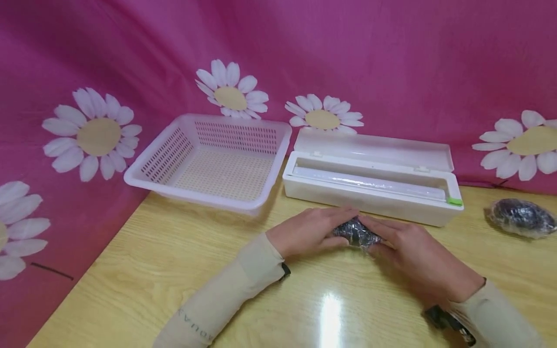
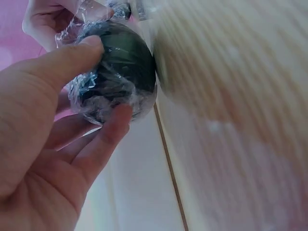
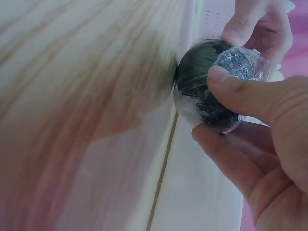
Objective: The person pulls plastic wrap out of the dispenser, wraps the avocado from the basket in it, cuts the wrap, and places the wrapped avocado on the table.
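Observation:
A dark green, rounded object wrapped in cling film [image 1: 358, 234] sits on the table between both hands, in front of the long white box. My left hand [image 1: 310, 233] holds its left side, with thumb and fingers curved round it. On the opposite side my right hand [image 1: 415, 251] grips it in the same way. Crinkled film bunches at the end of the wrapped object [image 2: 120, 60] in the left wrist view. In the right wrist view, the right thumb presses on the gathered film of the wrapped object [image 3: 197, 70].
The open white box [image 1: 370, 205] holds a roll of cling film [image 1: 370, 184] and has a green tab at its right end. A white slotted basket [image 1: 209, 193] stands to its left. Another film-wrapped dark oval object [image 1: 521, 217] lies at the right. A pink flowered cloth [image 1: 391, 63] hangs behind.

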The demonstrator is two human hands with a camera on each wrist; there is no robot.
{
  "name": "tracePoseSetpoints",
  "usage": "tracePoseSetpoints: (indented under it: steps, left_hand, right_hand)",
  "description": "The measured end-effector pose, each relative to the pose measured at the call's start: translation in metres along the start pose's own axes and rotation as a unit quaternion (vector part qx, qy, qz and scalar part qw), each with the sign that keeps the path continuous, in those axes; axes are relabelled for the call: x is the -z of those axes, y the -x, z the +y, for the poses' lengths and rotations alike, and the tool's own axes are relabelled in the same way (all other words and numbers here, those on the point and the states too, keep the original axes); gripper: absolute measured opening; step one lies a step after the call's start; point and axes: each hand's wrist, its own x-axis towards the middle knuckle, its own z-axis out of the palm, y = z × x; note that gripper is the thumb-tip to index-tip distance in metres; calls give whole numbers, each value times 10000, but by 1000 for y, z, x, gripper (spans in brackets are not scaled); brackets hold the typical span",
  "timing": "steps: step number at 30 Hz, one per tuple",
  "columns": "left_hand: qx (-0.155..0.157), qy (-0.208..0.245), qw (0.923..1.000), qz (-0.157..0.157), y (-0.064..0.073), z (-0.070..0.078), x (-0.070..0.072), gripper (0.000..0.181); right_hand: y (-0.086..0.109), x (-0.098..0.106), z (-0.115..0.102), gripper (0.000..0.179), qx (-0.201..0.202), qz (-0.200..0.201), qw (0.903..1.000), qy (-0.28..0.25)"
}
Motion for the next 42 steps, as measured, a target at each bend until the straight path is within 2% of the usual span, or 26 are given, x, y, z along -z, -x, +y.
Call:
tracePoseSetpoints:
  steps: [6,9,13,18,21,25,28,33,39,42]
  left_hand:
    - [150,-205,9990,366,-2,-2,12,57]
    - [227,-199,9987,420,-3,-3,16,56]
    - [266,-243,9985,406,-4,-3,17,55]
    - [212,-284,9989,321,-5,-3,15,53]
    - [202,-282,9992,200,-5,-3,15,53]
    - [313,-182,9993,-17,-4,-4,15,53]
    - [345,41,9994,-49,-4,-5,13,52]
    - [282,422,9986,148,-6,-6,10,51]
    - [428,546,9969,375,-7,-4,5,47]
    - [396,585,9962,518,-6,-2,2,45]
  right_hand:
    - [-12,5,5,69,39,158,9999,-12]
    - [-16,8,4,71,53,199,9998,32]
    - [-17,13,3,69,36,374,9992,108]
    - [-16,13,4,54,348,813,9960,129]
    - [-15,10,5,48,425,925,9947,122]
    - [-12,8,6,45,341,855,9957,80]
    - [-11,9,6,45,245,733,9970,-35]
    - [-8,9,7,49,219,654,9976,-118]
    - [-8,-1,1,51,19,719,9974,85]
    - [-8,-5,-2,47,-102,819,9965,164]
